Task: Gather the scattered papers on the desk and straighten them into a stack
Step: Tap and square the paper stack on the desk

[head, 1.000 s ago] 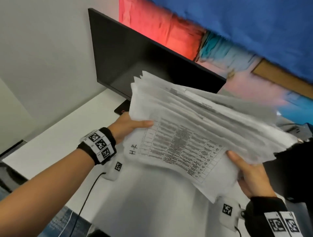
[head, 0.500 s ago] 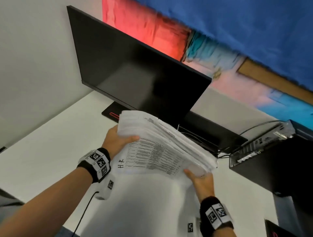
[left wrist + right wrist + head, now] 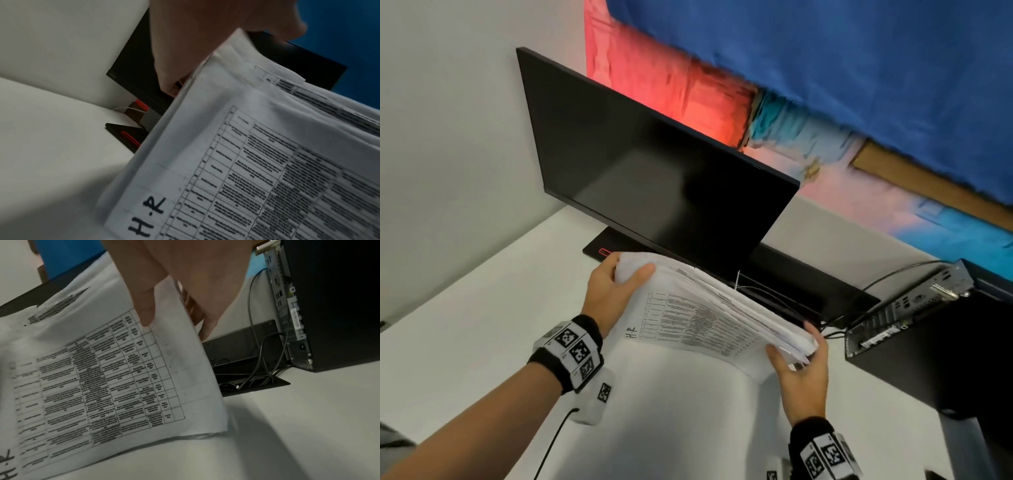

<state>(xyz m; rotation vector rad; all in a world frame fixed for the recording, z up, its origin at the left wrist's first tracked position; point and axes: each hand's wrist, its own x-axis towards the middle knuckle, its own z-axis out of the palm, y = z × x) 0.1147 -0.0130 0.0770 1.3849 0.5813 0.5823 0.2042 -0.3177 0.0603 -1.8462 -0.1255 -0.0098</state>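
White surface point(image 3: 465, 342) before a dark monitor point(image 3: 654, 178). Left hand point(image 3: 607, 294) grips one short end of the papers point(image 3: 705, 318), thumb on top; right hand point(image 3: 803, 380) grips the opposite end, thumb on the printed sheet, fingers behind. The papers stand tilted on their long edge on the surface, lower and more squared than a second earlier. Black computer case point(image 3: 935, 346) at right.

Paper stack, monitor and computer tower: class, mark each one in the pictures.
paper stack point(image 3: 698, 318), head view, printed table on top sheet
monitor point(image 3: 654, 178), head view, middle of dark screen
computer tower point(image 3: 333, 305), right wrist view, black side panel
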